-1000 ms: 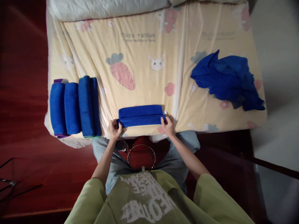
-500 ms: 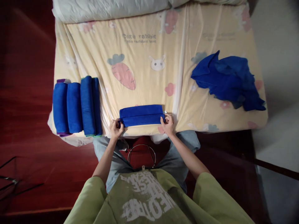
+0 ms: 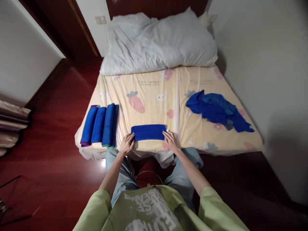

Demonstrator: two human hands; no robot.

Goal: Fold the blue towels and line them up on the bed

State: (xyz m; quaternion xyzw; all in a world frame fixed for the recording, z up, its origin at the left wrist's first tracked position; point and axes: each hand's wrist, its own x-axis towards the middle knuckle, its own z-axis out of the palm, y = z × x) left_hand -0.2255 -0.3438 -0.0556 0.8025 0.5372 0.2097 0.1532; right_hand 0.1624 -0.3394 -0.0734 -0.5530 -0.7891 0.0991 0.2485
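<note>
A blue towel (image 3: pixel 148 132), folded into a flat strip, lies crosswise near the front edge of the bed. At its left end rests my left hand (image 3: pixel 127 143), fingers stretched out with the tips on the cloth. My right hand (image 3: pixel 170 140) lies on the right end in the same way, fingers extended, a small white tag (image 3: pixel 167 130) close to the fingertips. To the left are several folded blue towels (image 3: pixel 98 125) side by side, some with purple or green edges. A crumpled heap of blue cloth (image 3: pixel 214 107) is on the right side of the bed.
The bed sheet (image 3: pixel 154 112) is pale yellow with carrot and rabbit prints. A large grey-white pillow or quilt (image 3: pixel 158 45) lies across the far end. A wall (image 3: pixel 269 80) runs along the right. Between my legs shows the metal rim of a stool (image 3: pixel 149 172).
My fingers have gone from pinching the towel's ends to lying flat on them. The near flap is now folded over, so the strip looks like one smooth panel. The view has tilted up.
</note>
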